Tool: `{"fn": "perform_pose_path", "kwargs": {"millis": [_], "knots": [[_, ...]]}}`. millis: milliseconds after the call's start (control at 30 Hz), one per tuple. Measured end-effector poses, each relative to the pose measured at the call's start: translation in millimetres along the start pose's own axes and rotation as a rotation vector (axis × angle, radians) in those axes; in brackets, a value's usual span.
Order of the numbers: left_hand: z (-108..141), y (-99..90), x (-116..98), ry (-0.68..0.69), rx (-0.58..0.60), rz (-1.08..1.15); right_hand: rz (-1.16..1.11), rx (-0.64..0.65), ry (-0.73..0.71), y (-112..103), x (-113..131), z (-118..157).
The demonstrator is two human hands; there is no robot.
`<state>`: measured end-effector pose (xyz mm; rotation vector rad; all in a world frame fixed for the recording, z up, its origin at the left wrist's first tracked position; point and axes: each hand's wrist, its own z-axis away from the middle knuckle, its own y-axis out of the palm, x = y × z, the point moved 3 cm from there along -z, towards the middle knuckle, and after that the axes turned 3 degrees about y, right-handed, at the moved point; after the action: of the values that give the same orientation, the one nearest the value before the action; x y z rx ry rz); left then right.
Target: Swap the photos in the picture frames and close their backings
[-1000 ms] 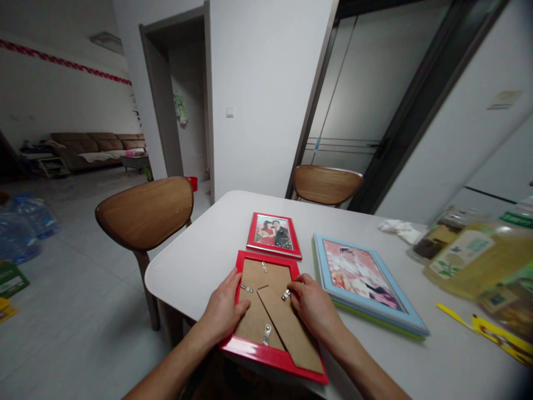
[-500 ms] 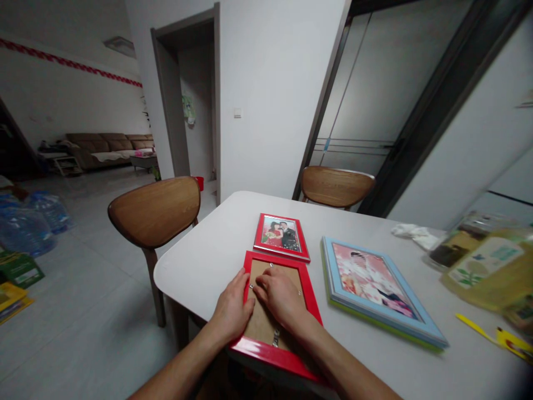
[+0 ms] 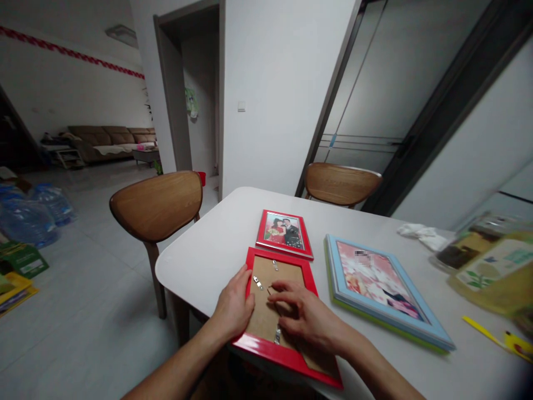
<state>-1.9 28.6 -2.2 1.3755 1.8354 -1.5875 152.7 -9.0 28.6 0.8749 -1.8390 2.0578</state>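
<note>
A red picture frame [image 3: 266, 344] lies face down at the table's near edge, its brown backing board [image 3: 263, 316] showing. Small metal clips sit on the board: a left clip [image 3: 258, 283] lies slantwise, a top clip [image 3: 275, 265] and a bottom clip [image 3: 277, 334] run roughly lengthwise. My left hand [image 3: 234, 303] grips the frame's left side, thumb on the inner edge. Over the board's right half is my right hand [image 3: 306, 316], fingers apart and bent, tips close to the board's middle. It hides the board's right side. Whether its fingertips touch the board I cannot tell.
Beyond it lies another red frame [image 3: 306, 239] with a couple's photo. To the right, a light-blue frame [image 3: 333, 266] rests on a green one [image 3: 353, 311]. Farther right are a white cloth [image 3: 422, 236], a yellow-liquid bottle [image 3: 487, 278] and a yellow tool [image 3: 485, 331]. Chairs [image 3: 160, 205] flank the table.
My right hand has moved right and toward me, away from the left clip, and its fingers have spread. That clip now lies slantwise over the board. My left hand stays on the frame.
</note>
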Motion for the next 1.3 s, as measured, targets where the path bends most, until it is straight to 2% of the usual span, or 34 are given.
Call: {"fn": "perform_pose_path", "kwargs": {"millis": [67, 167, 367, 467, 600, 733, 867, 1033, 1167, 1300], "knots": [[-1, 0.2, 0, 0.007, 0.004, -0.043, -0.011, 0.071, 0.000, 1, 2, 11], [-1, 0.8, -2, 0.023, 0.035, -0.130, -0.020, 0.080, 0.009, 6, 3, 18], [1, 1.6, 0, 0.043, 0.049, -0.193, -0.017, -0.060, -0.029, 13, 1, 12], [0, 2.7, 1, 0.048, 0.049, -0.194, -0.003, -0.157, 0.001, 5, -4, 0], [-1, 3.6, -2, 0.061, 0.049, -0.164, 0.228, -0.327, 0.157, -8, -18, -28], [-2, 5.0, -8, 0.061, 0.075, -0.152, 0.341, -0.365, 0.240, -7, -29, -49], [-3, 5.2, -11, 0.054, 0.079, -0.165, 0.372, -0.389, 0.257, 0, -32, -54], [-3, 4.5, -10, 0.063, 0.061, -0.145, 0.364, -0.387, 0.228, -2, -26, -45], [-2, 6.1, -7, 0.068, 0.054, -0.127, 0.294, -0.323, 0.176, -3, -15, -19], [-1, 7.8, -4, 0.063, 0.046, -0.117, 0.271, -0.257, 0.219, 2, -8, 7]]}}
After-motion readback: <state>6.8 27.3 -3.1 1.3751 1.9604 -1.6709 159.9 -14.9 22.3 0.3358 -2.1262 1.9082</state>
